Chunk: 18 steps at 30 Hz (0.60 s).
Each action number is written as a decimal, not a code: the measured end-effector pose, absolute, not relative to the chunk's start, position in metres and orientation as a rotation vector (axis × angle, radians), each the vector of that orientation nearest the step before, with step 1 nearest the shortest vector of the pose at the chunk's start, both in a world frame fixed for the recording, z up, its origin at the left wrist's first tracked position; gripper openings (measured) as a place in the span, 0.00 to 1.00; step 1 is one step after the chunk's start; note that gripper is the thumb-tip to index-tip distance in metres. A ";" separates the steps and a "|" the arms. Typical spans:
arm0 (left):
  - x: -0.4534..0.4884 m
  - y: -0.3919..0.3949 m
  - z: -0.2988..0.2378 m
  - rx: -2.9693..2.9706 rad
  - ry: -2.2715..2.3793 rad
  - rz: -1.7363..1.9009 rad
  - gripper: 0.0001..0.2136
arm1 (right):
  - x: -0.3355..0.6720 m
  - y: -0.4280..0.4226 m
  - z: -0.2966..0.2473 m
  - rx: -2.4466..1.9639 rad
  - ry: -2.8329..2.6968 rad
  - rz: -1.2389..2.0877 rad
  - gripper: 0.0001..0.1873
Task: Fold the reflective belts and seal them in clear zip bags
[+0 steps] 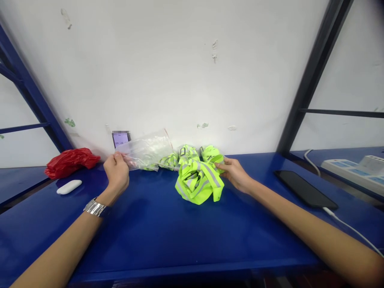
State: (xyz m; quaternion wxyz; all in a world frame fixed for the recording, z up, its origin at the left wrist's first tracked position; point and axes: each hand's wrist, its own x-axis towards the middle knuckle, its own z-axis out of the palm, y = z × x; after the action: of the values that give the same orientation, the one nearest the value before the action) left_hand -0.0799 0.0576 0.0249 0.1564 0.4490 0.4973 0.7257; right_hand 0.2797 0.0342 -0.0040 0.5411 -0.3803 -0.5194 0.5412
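My left hand (116,173) pinches a corner of a clear plastic zip bag (147,150), holding it up above the blue table. My right hand (235,174) grips the edge of a crumpled neon yellow reflective vest (199,182) with grey stripes, which lies on the table between my hands. Behind it, against the wall, lie several more bundles of neon yellow reflective fabric (187,154). The bag partly hides one of them.
The blue table (150,228) runs along a white wall. A timer on a phone (121,139) leans there. To the left lie a red plastic bag (70,163) and a white oval object (69,187). To the right lie a black smartphone (305,189) on a white cable and a power strip (352,170).
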 end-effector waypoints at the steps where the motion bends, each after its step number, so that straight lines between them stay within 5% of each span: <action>1: -0.071 0.055 0.025 1.204 1.347 2.097 0.11 | 0.277 0.032 -0.003 -0.872 -1.317 1.269 0.13; 10: -0.004 0.004 0.034 1.275 0.884 1.746 0.16 | 0.280 0.019 0.014 -0.864 -1.576 0.603 0.25; 18: 0.013 -0.014 0.007 2.213 1.064 1.535 0.13 | 0.276 0.013 0.030 -0.785 -1.645 0.387 0.17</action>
State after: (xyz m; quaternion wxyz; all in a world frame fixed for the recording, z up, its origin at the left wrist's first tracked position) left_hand 0.0125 -0.0143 0.0071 0.1224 0.7585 0.3644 0.5262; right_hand 0.2757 0.0126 0.0298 0.5963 -0.3382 -0.7087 0.1668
